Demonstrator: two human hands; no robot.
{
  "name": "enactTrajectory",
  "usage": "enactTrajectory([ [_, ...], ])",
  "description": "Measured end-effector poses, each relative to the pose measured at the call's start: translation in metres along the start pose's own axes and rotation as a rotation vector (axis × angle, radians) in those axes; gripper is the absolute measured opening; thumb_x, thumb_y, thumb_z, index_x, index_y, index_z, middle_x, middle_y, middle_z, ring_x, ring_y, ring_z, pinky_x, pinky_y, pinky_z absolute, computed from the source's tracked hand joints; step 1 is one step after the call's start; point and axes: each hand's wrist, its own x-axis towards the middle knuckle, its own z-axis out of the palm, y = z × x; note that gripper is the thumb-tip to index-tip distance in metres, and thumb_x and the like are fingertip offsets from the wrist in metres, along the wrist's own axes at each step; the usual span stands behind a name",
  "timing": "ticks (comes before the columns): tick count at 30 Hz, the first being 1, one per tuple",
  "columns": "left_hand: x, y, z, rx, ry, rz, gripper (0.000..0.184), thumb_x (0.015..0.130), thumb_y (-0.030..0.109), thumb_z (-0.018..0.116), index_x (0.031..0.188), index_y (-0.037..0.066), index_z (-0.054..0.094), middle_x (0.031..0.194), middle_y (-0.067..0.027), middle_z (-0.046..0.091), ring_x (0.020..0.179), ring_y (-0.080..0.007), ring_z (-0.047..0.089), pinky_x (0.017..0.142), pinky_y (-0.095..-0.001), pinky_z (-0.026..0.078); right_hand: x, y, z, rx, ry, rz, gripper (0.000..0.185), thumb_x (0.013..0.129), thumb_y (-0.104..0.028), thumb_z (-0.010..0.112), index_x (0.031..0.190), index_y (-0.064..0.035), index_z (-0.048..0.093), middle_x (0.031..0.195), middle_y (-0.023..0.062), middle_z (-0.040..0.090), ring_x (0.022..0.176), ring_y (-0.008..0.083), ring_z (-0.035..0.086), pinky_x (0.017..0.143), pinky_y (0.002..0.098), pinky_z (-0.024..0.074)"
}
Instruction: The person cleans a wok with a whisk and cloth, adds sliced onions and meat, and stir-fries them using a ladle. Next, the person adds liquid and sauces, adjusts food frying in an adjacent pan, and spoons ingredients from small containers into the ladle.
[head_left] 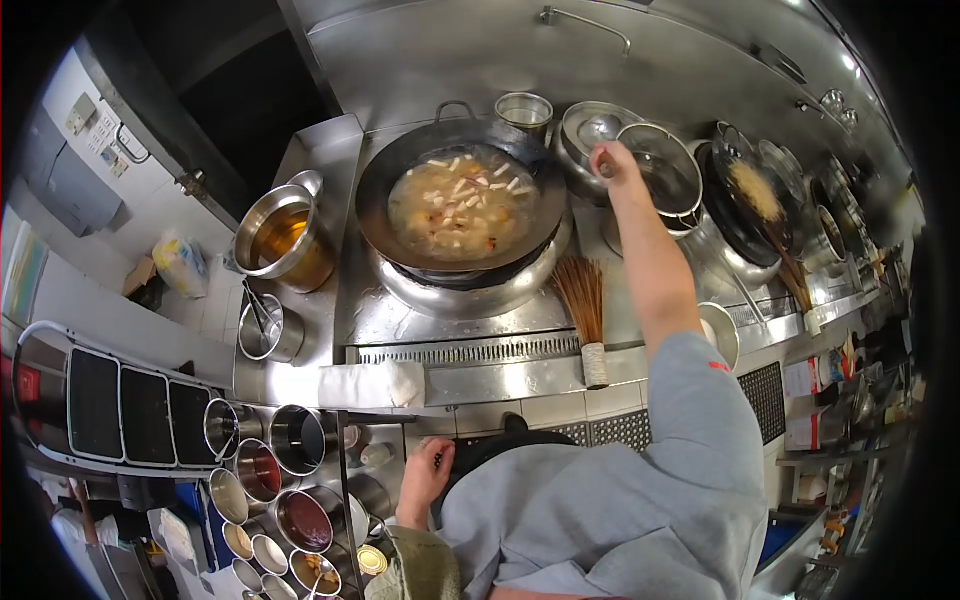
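My right hand (614,168) is stretched forward, fingers closed round what looks like the handle of a ladle (600,127); the ladle's bowl lies over a metal pot (572,135) at the back of the stove. Just right of that hand is a round strainer (680,150) with a metal rim. Down by my waist, my left hand (427,478) has its fingers curled, with a small dark patch between them that I cannot make out. A large wok (375,190) on the burner holds cloudy broth (465,215) with pale strips and orange bits.
A bamboo brush (580,300) lies on the stove's front edge, and a folded white cloth (370,385) lies left of it. A pot of amber oil (278,235) and a smaller pot (272,328) stand left. Several seasoning pots (305,520) sit lower left. Another wok (730,220) is right.
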Motion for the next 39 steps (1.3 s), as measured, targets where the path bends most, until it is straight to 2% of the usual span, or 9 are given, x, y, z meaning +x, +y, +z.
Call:
enactTrajectory([
  [4,0.008,0.002,-0.003,0.001,0.016,-0.024,0.008,0.086,0.006,0.063,0.091,0.0,0.065,0.089,-0.0187,0.064,0.084,-0.0384,0.062,0.074,-0.0415,0.05,-0.039,-0.026,0.028,0.435,0.107,-0.114,0.015,0.07,0.014,0.06,0.083,0.0142,0.053,0.078,0.0154,0.052,0.065,0.0211,0.054,0.058,0.0271,0.052],
  [8,0.011,0.002,-0.005,0.035,-0.05,0.024,0.009,0.085,0.006,0.062,0.091,0.0,0.064,0.089,-0.0189,0.062,0.088,-0.0386,0.06,0.076,-0.0429,0.049,-0.028,-0.082,0.015,0.638,-0.049,0.543,0.016,0.091,-0.004,0.044,0.075,-0.0064,0.045,0.074,0.0059,0.047,0.061,0.0179,0.051,0.053,0.028,0.0488],
  [13,0.019,0.004,-0.003,0.073,-0.06,0.144,0.01,0.086,0.009,0.06,0.092,0.001,0.062,0.089,-0.0163,0.06,0.087,-0.0357,0.059,0.076,-0.0427,0.048,-0.056,-0.109,0.01,-0.377,-0.178,0.24,0.042,0.098,-0.006,0.044,0.137,0.0089,0.035,0.097,0.0156,0.054,0.075,0.0174,0.055,0.075,0.0269,0.0505],
  [19,0.0,0.008,-0.005,0.043,-0.012,0.106,0.014,0.088,0.012,0.059,0.095,0.001,0.06,0.094,-0.0171,0.06,0.091,-0.0366,0.059,0.079,-0.0443,0.048,-0.113,-0.086,0.031,-0.071,-0.327,0.712,0.031,0.102,-0.01,0.041,0.126,0.0086,0.042,0.083,0.005,0.052,0.059,0.0071,0.05,0.043,0.0195,0.043],
  [20,-0.005,0.005,-0.005,0.043,-0.005,0.103,0.013,0.088,0.012,0.059,0.095,0.001,0.061,0.094,-0.0167,0.06,0.09,-0.0361,0.059,0.079,-0.0439,0.049,-0.141,-0.067,0.053,-0.1,-0.085,0.64,0.025,0.101,-0.013,0.046,0.12,0.0035,0.046,0.072,0.0,0.044,0.047,0.0042,0.037,0.033,0.019,0.0308],
  [26,-0.032,-0.021,-0.047,0.153,0.222,-0.086,0.014,0.087,0.014,0.061,0.093,0.001,0.064,0.086,-0.016,0.062,0.081,-0.0353,0.062,0.072,-0.0422,0.05,-0.199,-0.019,0.056,-1.489,-0.191,0.198,0.054,0.093,-0.016,0.059,0.142,-0.005,0.037,0.072,-0.0029,0.046,0.044,0.0052,0.038,0.034,0.0205,0.0317],
  [33,-0.036,-0.035,-0.099,0.135,0.22,-0.217,0.012,0.085,0.01,0.062,0.092,0.001,0.065,0.087,-0.0173,0.064,0.083,-0.0369,0.062,0.074,-0.0425,0.05,-0.252,0.026,0.078,-0.601,-0.226,0.292,0.057,0.095,-0.012,0.055,0.147,-0.0079,0.03,0.071,-0.0028,0.046,0.042,0.0012,0.032,0.031,0.0191,0.0262],
  [38,-0.05,-0.035,-0.1,0.082,-0.015,0.01,0.009,0.085,0.006,0.062,0.091,0.0,0.065,0.092,-0.0183,0.065,0.087,-0.0372,0.062,0.077,-0.0418,0.05,-0.289,0.084,0.099,-1.063,-0.129,0.119,0.054,0.09,-0.008,0.06,0.138,0.0002,0.037,0.061,-0.0005,0.045,0.043,0.008,0.043,0.035,0.0264,0.0384],
  [39,-0.052,-0.035,-0.099,0.073,-0.027,0.029,0.009,0.085,0.006,0.062,0.091,0.0,0.065,0.092,-0.0183,0.065,0.087,-0.0372,0.062,0.077,-0.0418,0.05,-0.293,0.097,0.09,-0.558,-0.15,0.22,0.051,0.091,-0.008,0.059,0.136,-0.0002,0.039,0.062,-0.0007,0.045,0.043,0.0072,0.042,0.034,0.0254,0.0378],
])
